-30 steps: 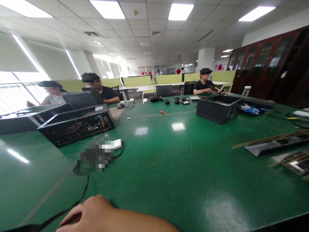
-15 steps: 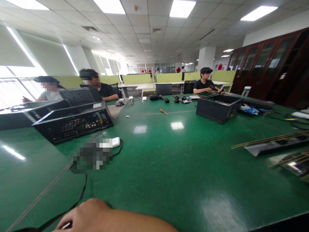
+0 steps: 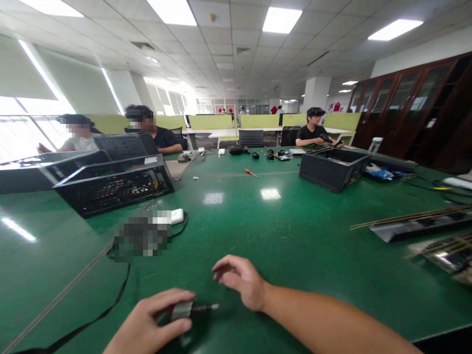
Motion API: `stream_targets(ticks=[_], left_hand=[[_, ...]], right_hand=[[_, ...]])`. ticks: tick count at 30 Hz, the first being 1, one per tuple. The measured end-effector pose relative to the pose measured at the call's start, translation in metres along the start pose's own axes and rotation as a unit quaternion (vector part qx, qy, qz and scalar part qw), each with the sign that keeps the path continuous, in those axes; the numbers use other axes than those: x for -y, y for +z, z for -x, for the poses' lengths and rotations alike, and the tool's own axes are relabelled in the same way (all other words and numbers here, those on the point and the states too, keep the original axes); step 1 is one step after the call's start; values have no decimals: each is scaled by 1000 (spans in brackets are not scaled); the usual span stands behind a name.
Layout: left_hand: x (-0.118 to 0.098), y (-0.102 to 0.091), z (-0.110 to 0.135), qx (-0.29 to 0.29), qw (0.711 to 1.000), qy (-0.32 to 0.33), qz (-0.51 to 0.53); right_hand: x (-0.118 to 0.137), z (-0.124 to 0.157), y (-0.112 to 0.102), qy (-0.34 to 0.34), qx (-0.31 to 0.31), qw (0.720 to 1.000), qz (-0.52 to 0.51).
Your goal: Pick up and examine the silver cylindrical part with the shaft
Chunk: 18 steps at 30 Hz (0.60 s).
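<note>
At the lower middle of the head view, my left hand (image 3: 153, 322) grips a small grey, block-like piece (image 3: 182, 309) between thumb and fingers. From it a thin dark shaft with a pale tip (image 3: 206, 308) points right; I cannot make out its exact kind. Just to the right and a little farther up, my right hand (image 3: 241, 280) hovers over the green tabletop (image 3: 258, 236). Its fingers are bent and apart from the thumb, with nothing in them. The shaft's tip lies below this hand, not touching it.
A blurred-out dark item (image 3: 142, 236) with a strap lies at left, near an open computer case (image 3: 118, 184). Another black case (image 3: 334, 169) stands at right. An orange screwdriver (image 3: 250, 172) lies farther back. Metal strips (image 3: 413, 221) lie at right. Several people sit across the table.
My right hand has drawn back from the bottom left to the middle, its fingers now empty. My left hand has come into view gripping the grey piece with the shaft.
</note>
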<state>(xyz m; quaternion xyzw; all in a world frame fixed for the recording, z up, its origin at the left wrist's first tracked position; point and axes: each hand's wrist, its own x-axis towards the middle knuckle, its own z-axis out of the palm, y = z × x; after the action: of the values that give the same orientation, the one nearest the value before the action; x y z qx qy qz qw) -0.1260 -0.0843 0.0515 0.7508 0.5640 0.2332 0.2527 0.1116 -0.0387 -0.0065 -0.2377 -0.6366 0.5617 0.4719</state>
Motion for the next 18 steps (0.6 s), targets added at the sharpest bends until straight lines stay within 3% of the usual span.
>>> stream_targets(ticks=[4,7,12,18], left_hand=[[-60,33,-55,4,996,67,61],[-78,57,-90,-18,988,104,115],[-65,85,-116,-38,977,131,164],[-46,95,-112,1,976,174,131]], right_hand=[[11,23,-66,-55,-51,995,70],[21,25,-96,-75,-63,986,138],[26,16,-110,-95,-92,965,227],[21,15,-102,-15,-79,960,270]])
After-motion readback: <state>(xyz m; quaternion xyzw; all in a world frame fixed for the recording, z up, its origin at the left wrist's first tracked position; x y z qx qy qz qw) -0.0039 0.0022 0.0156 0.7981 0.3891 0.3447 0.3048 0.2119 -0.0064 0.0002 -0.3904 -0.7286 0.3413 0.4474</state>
